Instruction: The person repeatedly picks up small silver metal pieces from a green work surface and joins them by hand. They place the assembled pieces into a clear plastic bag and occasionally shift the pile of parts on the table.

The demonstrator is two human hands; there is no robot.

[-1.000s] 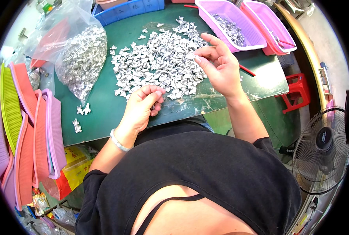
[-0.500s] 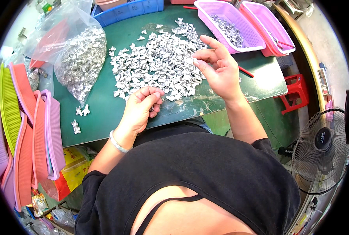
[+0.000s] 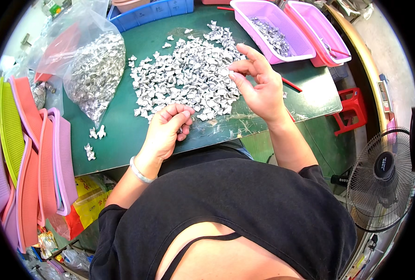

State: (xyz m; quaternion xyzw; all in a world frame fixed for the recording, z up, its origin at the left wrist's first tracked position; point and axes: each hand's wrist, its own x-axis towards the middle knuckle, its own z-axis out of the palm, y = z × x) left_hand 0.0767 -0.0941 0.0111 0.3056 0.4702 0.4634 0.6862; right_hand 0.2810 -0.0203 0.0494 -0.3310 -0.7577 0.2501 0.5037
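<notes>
A broad pile of small silvery metal castings (image 3: pixel 184 77) lies on the green table (image 3: pixel 128 140). My left hand (image 3: pixel 169 126) rests at the pile's near edge, its fingers curled and the thumb pressed to the index finger. Whatever it grips is mostly hidden. Over the pile's right side, my right hand (image 3: pixel 259 84) is raised, thumb and a finger pinched together with the other fingers loosely bent. A tiny pale bit shows at that pinch, too small to name.
At left stand a clear bag (image 3: pixel 95 70) of castings, a few loose castings (image 3: pixel 90 151) and stacked colored baskets (image 3: pixel 60 154). A purple basket (image 3: pixel 305 49) holding castings sits at the far right, with a red-handled tool (image 3: pixel 291 85) nearby. A blue crate (image 3: pixel 151 14) is behind; a fan (image 3: pixel 382 177) stands right.
My right hand has shifted very slightly left, and a bit of red now shows beside its wrist. My left hand keeps its place and grip.
</notes>
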